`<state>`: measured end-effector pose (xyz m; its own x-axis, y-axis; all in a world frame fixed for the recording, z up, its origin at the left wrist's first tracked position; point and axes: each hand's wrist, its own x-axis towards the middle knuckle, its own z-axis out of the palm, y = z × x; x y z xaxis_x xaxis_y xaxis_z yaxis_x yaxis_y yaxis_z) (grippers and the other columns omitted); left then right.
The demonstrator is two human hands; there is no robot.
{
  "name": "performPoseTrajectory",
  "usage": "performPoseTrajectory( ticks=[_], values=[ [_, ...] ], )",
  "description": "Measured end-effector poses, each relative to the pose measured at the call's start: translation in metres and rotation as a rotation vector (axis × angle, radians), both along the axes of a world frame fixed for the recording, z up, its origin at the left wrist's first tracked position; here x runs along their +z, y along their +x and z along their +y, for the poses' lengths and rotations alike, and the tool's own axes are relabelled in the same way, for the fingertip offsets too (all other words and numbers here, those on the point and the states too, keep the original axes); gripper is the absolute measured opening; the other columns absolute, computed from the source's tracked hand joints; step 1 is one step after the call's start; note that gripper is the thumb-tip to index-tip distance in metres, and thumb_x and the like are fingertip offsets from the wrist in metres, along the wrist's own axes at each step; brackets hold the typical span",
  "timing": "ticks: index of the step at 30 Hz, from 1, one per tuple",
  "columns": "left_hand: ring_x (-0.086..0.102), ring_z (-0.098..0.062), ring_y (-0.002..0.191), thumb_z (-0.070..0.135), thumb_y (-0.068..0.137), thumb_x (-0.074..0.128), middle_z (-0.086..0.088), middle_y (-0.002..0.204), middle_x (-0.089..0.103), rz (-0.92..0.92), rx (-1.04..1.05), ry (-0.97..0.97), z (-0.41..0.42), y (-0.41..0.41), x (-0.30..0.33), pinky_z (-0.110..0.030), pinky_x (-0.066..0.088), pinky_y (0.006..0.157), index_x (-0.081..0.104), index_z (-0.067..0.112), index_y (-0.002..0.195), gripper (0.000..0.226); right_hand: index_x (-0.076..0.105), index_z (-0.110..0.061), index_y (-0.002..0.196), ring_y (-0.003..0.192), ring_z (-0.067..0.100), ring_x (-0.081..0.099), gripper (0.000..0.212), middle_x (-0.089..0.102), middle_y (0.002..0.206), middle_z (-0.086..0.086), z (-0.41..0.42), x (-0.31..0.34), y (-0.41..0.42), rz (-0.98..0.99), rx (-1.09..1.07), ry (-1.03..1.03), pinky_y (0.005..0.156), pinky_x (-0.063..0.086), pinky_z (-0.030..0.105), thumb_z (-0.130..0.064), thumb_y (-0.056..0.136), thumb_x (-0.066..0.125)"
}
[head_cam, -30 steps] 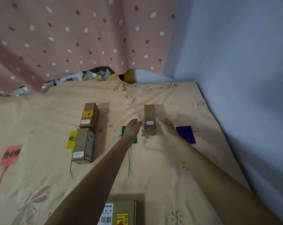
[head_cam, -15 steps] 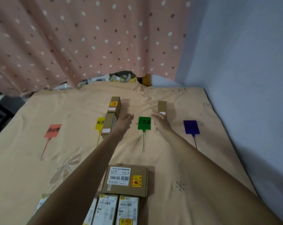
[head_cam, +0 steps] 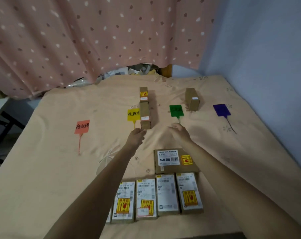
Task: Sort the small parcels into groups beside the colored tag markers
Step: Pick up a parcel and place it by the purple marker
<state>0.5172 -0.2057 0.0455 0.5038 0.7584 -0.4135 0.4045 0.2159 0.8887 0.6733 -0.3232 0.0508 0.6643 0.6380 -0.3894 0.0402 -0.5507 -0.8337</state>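
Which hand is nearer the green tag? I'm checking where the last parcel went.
Right. The right hand sits just below the green tag, over its tail; the left hand lies farther left, below the yellow tag.

Bed [head_cam: 43, 178] under a peach sheet, pink spotted curtain [head_cam: 77, 40] at the far side. Four tags in a row: orange tag [head_cam: 82, 127] left, yellow tag [head_cam: 133, 114], green tag [head_cam: 176, 110], purple tag [head_cam: 221, 110] right. Two parcels [head_cam: 145, 116] end to end, just right of yellow. One parcel [head_cam: 192, 99] just right of and beyond green. Both hands, left [head_cam: 136, 136] and right [head_cam: 180, 131], empty, fingers loosely curled, between the tags and the near parcels. One flat parcel [head_cam: 174, 160] near, with a row of four parcels [head_cam: 156, 197] nearer.
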Motion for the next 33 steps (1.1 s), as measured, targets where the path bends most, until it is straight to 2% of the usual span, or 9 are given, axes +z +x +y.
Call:
performPoseTrajectory(
  ticks=[5, 9, 13, 15, 19, 24, 28, 31, 33],
  values=[
    [0.051, -0.024, 0.089, 0.024, 0.095, 0.053, -0.01, 0.098, 0.055, 0.084, -0.068, -0.094, -0.021, -0.024, -0.034, -0.031, 0.041, 0.072, 0.055, 0.007, 0.103, 0.019, 0.045, -0.021, 0.14, 0.125, 0.023, 0.051, 0.057, 0.053, 0.14, 0.002, -0.029, -0.025, -0.023, -0.049, 0.029, -0.17, 0.094, 0.039, 0.03, -0.043, 0.089, 0.057],
    [0.052, -0.025, 0.089, 0.025, 0.096, 0.053, -0.008, 0.094, 0.055, 0.153, -0.084, -0.152, -0.04, -0.031, -0.064, -0.036, 0.045, 0.08, 0.053, 0.007, 0.101, 0.019, 0.045, -0.015, 0.141, 0.127, 0.026, 0.051, 0.063, 0.053, 0.14, 0.007, -0.056, -0.045, -0.014, -0.071, -0.033, -0.309, 0.088, 0.039, 0.028, -0.041, 0.085, 0.057],
    [0.054, -0.026, 0.093, 0.025, 0.094, 0.054, -0.011, 0.099, 0.057, 0.224, -0.09, -0.189, -0.052, -0.031, -0.089, -0.041, 0.048, 0.091, 0.053, 0.008, 0.101, 0.018, 0.055, -0.014, 0.126, 0.095, 0.022, 0.063, 0.054, 0.067, 0.109, 0.004, -0.078, -0.061, 0.004, -0.104, -0.057, -0.388, 0.067, 0.045, 0.027, -0.038, 0.078, 0.054],
    [0.055, -0.028, 0.094, 0.025, 0.093, 0.054, -0.019, 0.106, 0.06, 0.249, -0.103, -0.199, -0.054, -0.03, -0.099, -0.041, 0.047, 0.091, 0.054, 0.006, 0.101, 0.02, 0.054, -0.01, 0.123, 0.083, 0.019, 0.061, 0.046, 0.064, 0.097, 0.002, -0.084, -0.069, 0.007, -0.104, -0.073, -0.411, 0.057, 0.04, 0.026, -0.03, 0.081, 0.055],
    [0.053, -0.038, 0.122, 0.023, 0.093, 0.049, -0.024, 0.131, 0.056, 0.321, -0.105, -0.231, -0.057, -0.019, -0.11, -0.042, 0.045, 0.098, 0.051, -0.003, 0.127, 0.043, 0.04, -0.007, 0.134, 0.102, 0.028, 0.061, 0.054, 0.061, 0.116, 0.01, -0.089, -0.083, 0.007, -0.04, -0.091, -0.47, 0.076, 0.046, 0.033, -0.028, 0.086, 0.056],
    [0.057, -0.027, 0.097, 0.015, 0.096, 0.044, -0.015, 0.114, 0.062, 0.301, -0.131, -0.289, -0.065, -0.004, -0.111, -0.03, 0.047, 0.072, 0.054, -0.002, 0.121, 0.032, 0.049, -0.01, 0.118, 0.089, 0.023, 0.065, 0.034, 0.066, 0.102, 0.005, -0.091, -0.098, 0.005, -0.046, -0.101, -0.445, 0.077, 0.054, 0.037, -0.026, 0.088, 0.053],
    [0.057, -0.023, 0.092, 0.011, 0.092, 0.047, -0.012, 0.11, 0.062, 0.257, -0.075, -0.326, -0.062, -0.004, -0.112, -0.03, 0.047, 0.069, 0.051, 0.004, 0.123, 0.032, 0.059, -0.017, 0.098, 0.082, 0.018, 0.064, 0.014, 0.069, 0.093, 0.003, -0.09, -0.092, 0.005, -0.067, -0.121, -0.373, 0.074, 0.051, 0.033, -0.023, 0.087, 0.053],
    [0.056, -0.02, 0.081, 0.008, 0.093, 0.048, -0.01, 0.096, 0.059, 0.136, 0.019, -0.301, -0.054, -0.004, -0.105, -0.028, 0.045, 0.063, 0.045, 0.01, 0.114, 0.022, 0.057, -0.02, 0.108, 0.086, 0.016, 0.06, 0.025, 0.066, 0.097, -0.001, -0.081, -0.079, 0.008, -0.091, -0.154, -0.284, 0.067, 0.043, 0.028, -0.024, 0.084, 0.06],
    [0.057, -0.022, 0.085, 0.01, 0.092, 0.055, -0.013, 0.101, 0.057, 0.077, 0.048, -0.245, -0.047, -0.007, -0.097, -0.04, 0.05, 0.073, 0.041, 0.014, 0.101, 0.016, 0.057, -0.016, 0.112, 0.087, 0.016, 0.058, 0.032, 0.064, 0.1, -0.001, -0.076, -0.069, 0.008, -0.095, -0.234, -0.196, 0.061, 0.039, 0.024, -0.022, 0.082, 0.066]
  ],
)
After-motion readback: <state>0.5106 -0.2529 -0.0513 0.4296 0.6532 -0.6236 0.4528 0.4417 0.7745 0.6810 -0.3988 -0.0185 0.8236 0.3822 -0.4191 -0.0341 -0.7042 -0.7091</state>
